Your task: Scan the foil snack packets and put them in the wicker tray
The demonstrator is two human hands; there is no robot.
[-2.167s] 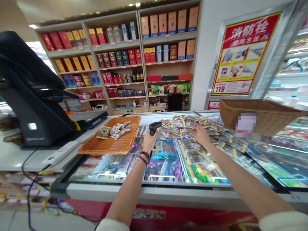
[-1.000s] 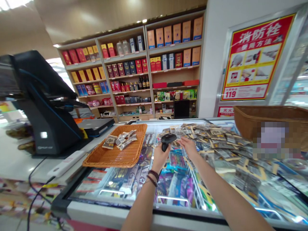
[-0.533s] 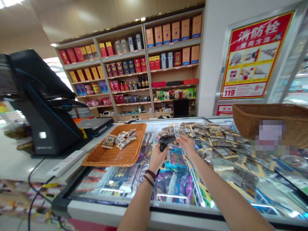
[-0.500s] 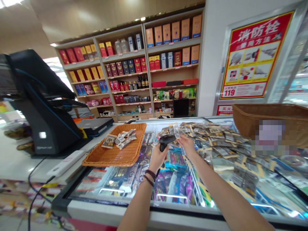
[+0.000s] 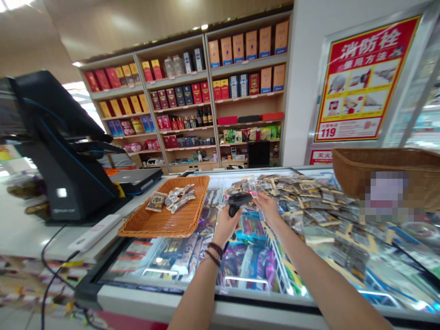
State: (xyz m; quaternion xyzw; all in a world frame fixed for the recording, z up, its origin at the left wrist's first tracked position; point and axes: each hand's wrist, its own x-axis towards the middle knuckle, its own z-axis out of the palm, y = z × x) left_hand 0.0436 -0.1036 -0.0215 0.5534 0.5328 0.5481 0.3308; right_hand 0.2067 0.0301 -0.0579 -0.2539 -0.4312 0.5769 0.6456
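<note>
In the left hand (image 5: 226, 224) a scanner (image 5: 239, 199) is gripped; just right of it, a packet (image 5: 252, 185) is pinched by the right hand (image 5: 268, 209), the packet's lower end newly tinged pink. Far right of the scanner, "消防栓 使用方法" and "119" are printed on a poster (image 5: 367, 82).

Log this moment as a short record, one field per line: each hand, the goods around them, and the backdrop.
Left hand: the left hand grips a black plastic handheld scanner
Right hand: the right hand pinches a small, clear-and-grey flat packet near the scanner's head
Loose goods: heap of grey-and-cream flat packets on the glass-topped freezer
Left of hands: shallow orange woven tray holding several packets
Right of heap: deep brown woven basket
Backdrop: wooden shelves of boxes and bottles; red-and-yellow rectangular poster
Unclear: packet lettering
</note>
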